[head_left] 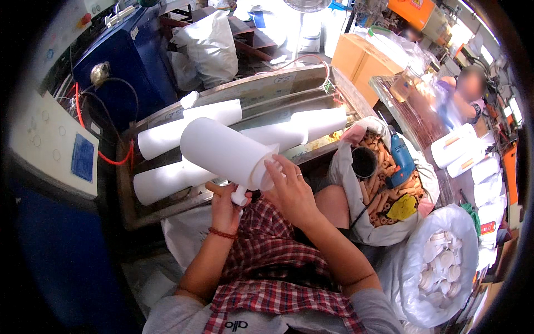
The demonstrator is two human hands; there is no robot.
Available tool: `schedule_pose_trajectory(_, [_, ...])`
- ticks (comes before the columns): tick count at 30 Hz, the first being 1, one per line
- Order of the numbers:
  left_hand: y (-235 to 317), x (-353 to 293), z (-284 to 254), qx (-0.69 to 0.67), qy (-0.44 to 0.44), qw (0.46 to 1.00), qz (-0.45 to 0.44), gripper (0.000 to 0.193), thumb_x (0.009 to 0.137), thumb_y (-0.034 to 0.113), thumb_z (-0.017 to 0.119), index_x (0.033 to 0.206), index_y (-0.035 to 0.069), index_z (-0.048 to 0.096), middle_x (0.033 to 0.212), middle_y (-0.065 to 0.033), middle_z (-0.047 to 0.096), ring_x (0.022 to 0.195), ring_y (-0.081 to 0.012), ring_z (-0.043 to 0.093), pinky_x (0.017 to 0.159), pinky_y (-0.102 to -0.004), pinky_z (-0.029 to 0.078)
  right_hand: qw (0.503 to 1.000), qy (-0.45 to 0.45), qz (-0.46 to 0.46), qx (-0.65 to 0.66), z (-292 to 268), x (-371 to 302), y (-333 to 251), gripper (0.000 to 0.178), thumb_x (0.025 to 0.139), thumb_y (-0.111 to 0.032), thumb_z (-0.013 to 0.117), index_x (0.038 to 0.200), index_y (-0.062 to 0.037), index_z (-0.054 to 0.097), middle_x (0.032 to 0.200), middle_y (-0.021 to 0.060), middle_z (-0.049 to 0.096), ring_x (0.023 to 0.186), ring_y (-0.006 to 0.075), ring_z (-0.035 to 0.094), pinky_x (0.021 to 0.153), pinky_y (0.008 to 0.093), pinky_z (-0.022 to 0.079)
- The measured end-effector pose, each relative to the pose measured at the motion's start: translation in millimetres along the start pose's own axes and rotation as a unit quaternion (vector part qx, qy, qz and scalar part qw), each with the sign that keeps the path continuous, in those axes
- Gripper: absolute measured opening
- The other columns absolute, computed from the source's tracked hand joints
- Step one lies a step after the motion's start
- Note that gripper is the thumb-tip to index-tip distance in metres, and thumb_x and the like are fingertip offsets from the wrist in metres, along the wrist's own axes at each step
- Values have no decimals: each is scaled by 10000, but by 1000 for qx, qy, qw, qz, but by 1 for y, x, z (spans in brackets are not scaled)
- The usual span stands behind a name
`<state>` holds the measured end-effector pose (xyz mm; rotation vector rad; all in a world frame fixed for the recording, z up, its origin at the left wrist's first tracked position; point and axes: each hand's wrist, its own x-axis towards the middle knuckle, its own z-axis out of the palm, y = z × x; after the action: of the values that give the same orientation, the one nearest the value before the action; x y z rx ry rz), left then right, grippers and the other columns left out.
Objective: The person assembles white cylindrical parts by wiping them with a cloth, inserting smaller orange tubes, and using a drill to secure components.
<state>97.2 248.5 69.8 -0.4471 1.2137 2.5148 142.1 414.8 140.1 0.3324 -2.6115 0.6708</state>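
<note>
The right hand pinches the near end of one white cylinder — the left hand, just below, grips a small white piece.

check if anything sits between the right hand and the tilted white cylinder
Nothing visible does: the right hand touches the white cylinder at its near end. The left hand, with a small white piece, is just below, not between them.

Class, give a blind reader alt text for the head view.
A person's right hand holds one end of a white cylinder; the left hand holds a small white piece. More cylinders lie in a trough; a sack at right holds a blue drill and brown tubes.
</note>
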Motion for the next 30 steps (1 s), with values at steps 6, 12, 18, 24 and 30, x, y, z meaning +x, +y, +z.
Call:
schedule_pose_trajectory(6, [5, -5, 1, -2, 12, 1000, 2, 187, 874, 138, 512, 980, -15, 510, 852, -120, 610, 639, -206, 630, 527, -285, 539, 995, -10, -83, -52, 2, 5, 8, 654, 665, -87, 696, 1265, -85, 433, 1270, 159, 403, 1123, 360, 452, 881, 396, 464])
schedule_pose_trajectory(12, [8, -1, -8, -19, 14, 1000, 10, 204, 872, 125, 516, 1007, -26, 488, 870, -131, 604, 649, -218, 633, 529, -300, 546, 996, -8, -86, -16, 5, 13, 13, 692, 652, -132, 738, 1268, -83, 428, 1248, 157, 423, 1102, 356, 477, 880, 392, 463])
schedule_pose_trajectory(18, [12, -6, -4, -34, 9, 999, 39, 188, 892, 115, 506, 1015, -22, 468, 890, -132, 595, 666, -224, 635, 544, -310, 559, 993, -4, 36, 117, 6, 18, 4, 740, 654, -201, 793, 1268, -56, 406, 1211, 178, 449, 967, 329, 584, 812, 374, 500])
schedule_pose_trajectory(24, [16, -12, 0, -14, 27, 997, 74, 224, 906, 116, 477, 1088, -6, 434, 924, -123, 558, 660, -214, 589, 502, -287, 510, 951, -20, 172, 255, 28, 14, 4, 754, 667, -241, 784, 1291, -85, 390, 1191, 190, 455, 927, 325, 610, 768, 395, 514])
schedule_pose_trajectory(30, [19, -8, -15, -10, 25, 999, 44, 213, 899, 128, 485, 1060, -9, 465, 914, -115, 567, 661, -206, 590, 504, -287, 512, 994, -55, 50, 82, 17, 19, -8, 691, 685, -118, 737, 1289, -137, 401, 1259, 200, 415, 1080, 369, 528, 845, 402, 493])
